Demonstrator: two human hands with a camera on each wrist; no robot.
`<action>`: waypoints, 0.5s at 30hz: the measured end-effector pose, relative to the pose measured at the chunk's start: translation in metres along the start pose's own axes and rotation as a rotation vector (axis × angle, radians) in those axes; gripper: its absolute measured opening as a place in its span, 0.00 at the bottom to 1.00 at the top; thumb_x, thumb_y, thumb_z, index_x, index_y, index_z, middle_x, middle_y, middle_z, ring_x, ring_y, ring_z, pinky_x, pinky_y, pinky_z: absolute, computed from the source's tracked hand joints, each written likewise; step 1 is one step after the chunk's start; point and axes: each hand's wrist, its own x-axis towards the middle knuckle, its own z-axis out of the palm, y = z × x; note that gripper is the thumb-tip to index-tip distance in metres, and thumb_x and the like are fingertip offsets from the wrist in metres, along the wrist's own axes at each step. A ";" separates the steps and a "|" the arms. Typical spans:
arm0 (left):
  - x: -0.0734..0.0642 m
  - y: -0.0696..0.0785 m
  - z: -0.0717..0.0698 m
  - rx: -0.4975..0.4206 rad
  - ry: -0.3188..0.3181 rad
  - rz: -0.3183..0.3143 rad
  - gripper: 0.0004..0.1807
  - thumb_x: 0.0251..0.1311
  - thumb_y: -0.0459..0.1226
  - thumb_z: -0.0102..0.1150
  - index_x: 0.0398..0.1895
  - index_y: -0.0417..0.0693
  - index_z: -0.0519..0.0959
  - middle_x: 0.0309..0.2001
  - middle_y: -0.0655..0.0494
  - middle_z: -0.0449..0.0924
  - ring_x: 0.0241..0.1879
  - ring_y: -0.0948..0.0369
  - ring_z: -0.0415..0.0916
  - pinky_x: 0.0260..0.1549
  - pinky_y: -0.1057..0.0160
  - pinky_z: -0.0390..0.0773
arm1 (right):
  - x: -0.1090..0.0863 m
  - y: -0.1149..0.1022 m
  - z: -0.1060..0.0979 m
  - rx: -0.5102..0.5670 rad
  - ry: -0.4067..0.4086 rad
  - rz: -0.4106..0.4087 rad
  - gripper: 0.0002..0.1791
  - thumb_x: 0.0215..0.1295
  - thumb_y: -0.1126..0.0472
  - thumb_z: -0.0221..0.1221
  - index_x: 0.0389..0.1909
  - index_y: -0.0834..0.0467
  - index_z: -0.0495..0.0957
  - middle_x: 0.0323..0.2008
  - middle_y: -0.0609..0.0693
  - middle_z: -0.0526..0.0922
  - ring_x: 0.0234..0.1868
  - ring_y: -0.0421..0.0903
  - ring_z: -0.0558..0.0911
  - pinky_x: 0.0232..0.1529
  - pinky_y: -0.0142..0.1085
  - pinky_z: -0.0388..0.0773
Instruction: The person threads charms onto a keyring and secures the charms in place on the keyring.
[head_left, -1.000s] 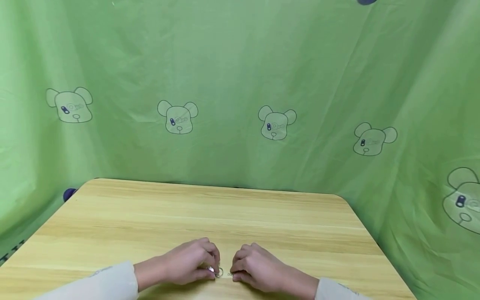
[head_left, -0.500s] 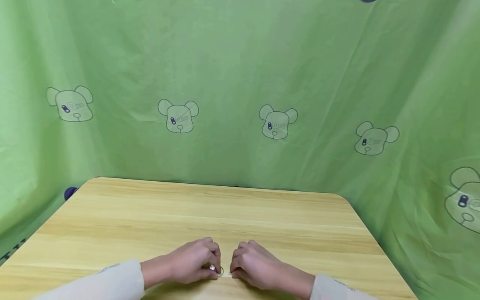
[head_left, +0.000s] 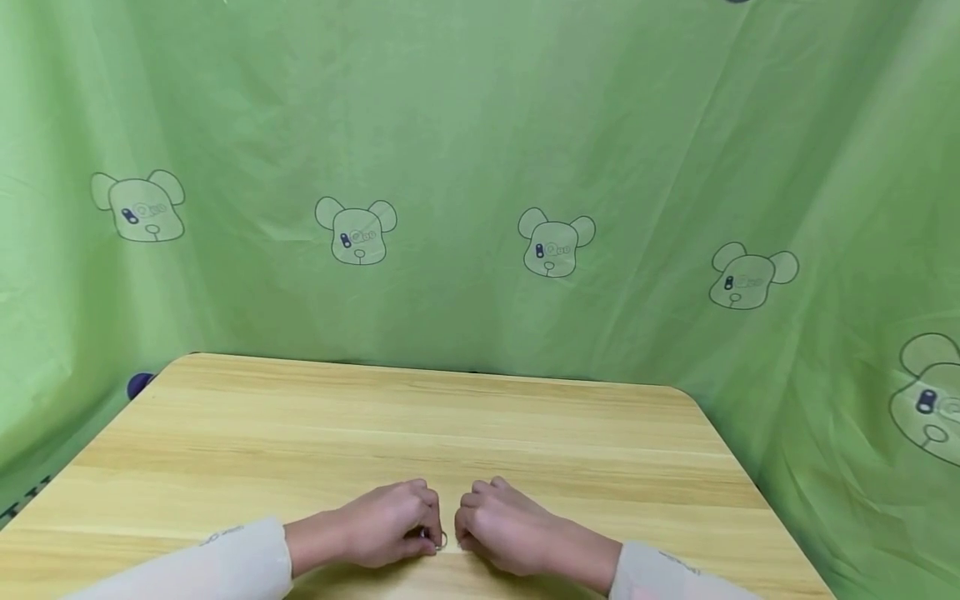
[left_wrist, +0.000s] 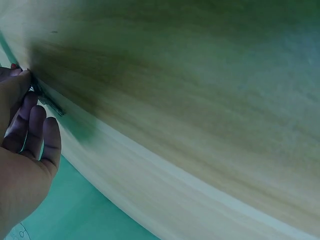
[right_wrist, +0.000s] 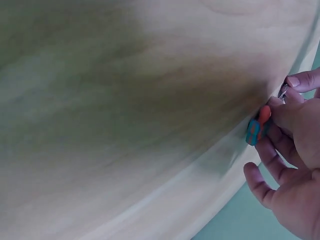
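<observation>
Near the table's front edge, my left hand (head_left: 393, 525) pinches a thin metal key ring (head_left: 443, 540) between thumb and index finger. A dark, narrow metal piece (left_wrist: 52, 106) hangs below these fingers in the left wrist view; its kind is unclear. Across a small gap, my right hand (head_left: 506, 529) has its thumb and fingertips together. The right wrist view shows it pinching a small orange and teal keychain charm (right_wrist: 256, 130), whose upper end is hidden by the fingers. The left hand's fingertips and a bit of shiny metal (right_wrist: 283, 91) appear just beyond it.
The wood-grain table (head_left: 420, 433) stretches away beyond both hands, with rounded far corners. A green curtain (head_left: 450, 125) printed with bear heads hangs behind it and along its sides. Light sleeves (head_left: 225, 554) cover both forearms.
The right hand has moved slightly left, narrowing the gap to the left hand. The small chain links that showed at its fingertips are now hidden. The left hand has shifted slightly right.
</observation>
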 end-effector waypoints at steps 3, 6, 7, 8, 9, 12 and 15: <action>0.000 -0.001 0.001 0.003 0.001 -0.003 0.02 0.63 0.40 0.70 0.37 0.59 0.88 0.35 0.75 0.77 0.38 0.76 0.68 0.40 0.79 0.73 | 0.001 0.000 0.001 -0.055 -0.009 -0.028 0.07 0.70 0.55 0.65 0.31 0.44 0.78 0.28 0.33 0.74 0.32 0.34 0.68 0.33 0.26 0.59; -0.001 -0.001 0.001 0.004 0.003 -0.014 0.02 0.63 0.40 0.70 0.37 0.59 0.88 0.36 0.75 0.77 0.39 0.76 0.69 0.41 0.78 0.74 | 0.002 0.001 0.002 -0.077 -0.008 -0.061 0.07 0.72 0.55 0.62 0.32 0.46 0.77 0.28 0.34 0.73 0.31 0.34 0.66 0.33 0.26 0.58; -0.001 -0.001 0.000 0.001 0.003 -0.021 0.02 0.63 0.40 0.70 0.37 0.58 0.88 0.36 0.75 0.77 0.39 0.76 0.70 0.41 0.77 0.74 | 0.002 0.002 0.002 -0.081 -0.005 -0.072 0.07 0.73 0.55 0.62 0.33 0.46 0.77 0.28 0.34 0.73 0.31 0.34 0.66 0.33 0.26 0.57; -0.002 -0.001 0.000 -0.002 0.003 -0.027 0.02 0.63 0.40 0.70 0.37 0.58 0.88 0.35 0.75 0.76 0.39 0.76 0.70 0.42 0.77 0.75 | 0.002 0.002 0.002 -0.082 -0.005 -0.083 0.06 0.73 0.55 0.61 0.34 0.47 0.77 0.29 0.35 0.72 0.31 0.34 0.66 0.33 0.26 0.57; -0.002 -0.001 0.000 -0.007 0.003 -0.034 0.01 0.63 0.40 0.70 0.36 0.59 0.87 0.35 0.75 0.76 0.39 0.76 0.70 0.41 0.76 0.75 | 0.002 0.003 0.002 -0.083 -0.003 -0.094 0.06 0.74 0.56 0.60 0.34 0.47 0.77 0.29 0.35 0.72 0.31 0.34 0.66 0.33 0.26 0.57; -0.001 -0.001 -0.001 -0.033 0.002 -0.055 0.03 0.65 0.39 0.68 0.34 0.59 0.85 0.35 0.75 0.74 0.38 0.74 0.70 0.40 0.75 0.75 | 0.002 0.006 0.003 -0.064 -0.003 -0.117 0.05 0.75 0.56 0.59 0.36 0.48 0.76 0.30 0.35 0.72 0.32 0.34 0.66 0.33 0.26 0.57; -0.001 -0.002 -0.002 -0.067 0.006 -0.079 0.06 0.67 0.38 0.66 0.32 0.60 0.82 0.34 0.75 0.73 0.38 0.74 0.69 0.39 0.75 0.74 | 0.001 0.008 0.005 -0.012 -0.010 -0.121 0.04 0.76 0.57 0.58 0.37 0.48 0.76 0.31 0.34 0.71 0.33 0.33 0.66 0.35 0.25 0.58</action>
